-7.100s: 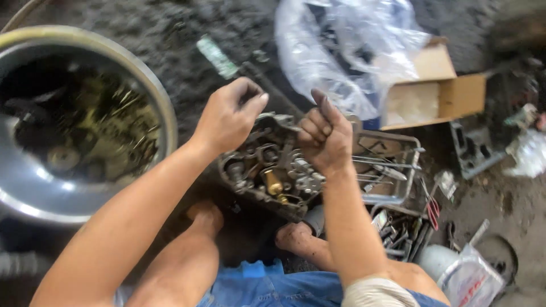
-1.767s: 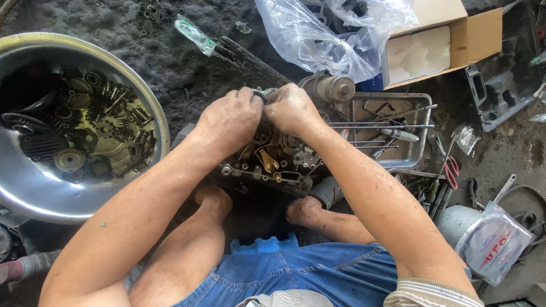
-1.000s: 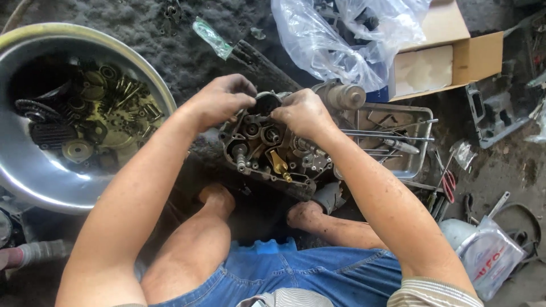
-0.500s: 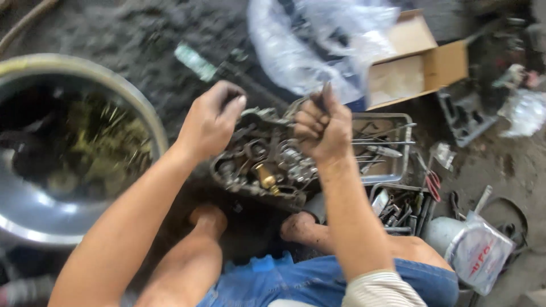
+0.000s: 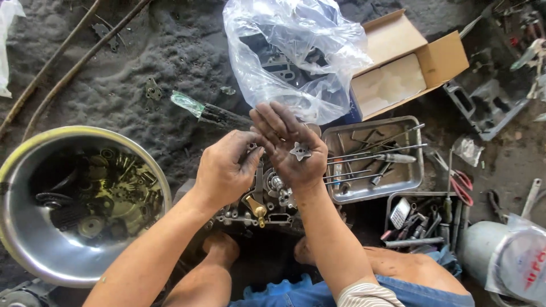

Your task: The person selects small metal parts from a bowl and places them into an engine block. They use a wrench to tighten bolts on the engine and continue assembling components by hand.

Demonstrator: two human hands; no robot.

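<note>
My right hand [image 5: 287, 145] is turned palm up above the engine case [image 5: 259, 202], and a small star-shaped metal part [image 5: 300, 151] lies on the palm. My left hand [image 5: 227, 170] sits close on its left with the fingers curled, the fingertips meeting the right thumb. Whether the left fingers pinch anything is hidden. The greasy engine case shows gears and a brass-coloured piece [image 5: 257, 208]. It rests on the ground between my bare feet.
At the left stands a large metal basin [image 5: 23, 239] holding oily gears. A metal tray [image 5: 412, 128] with screwdrivers and rods lies right of my hands, above a smaller tool tray [image 5: 426, 219]. A plastic bag [image 5: 290, 51], an open cardboard box [image 5: 406, 62] and a green-handled screwdriver [image 5: 205, 111] lie beyond.
My right hand, gripping at the engine case before, has turned palm up with the star-shaped part on it. The left hand has come off the case toward the right thumb.
</note>
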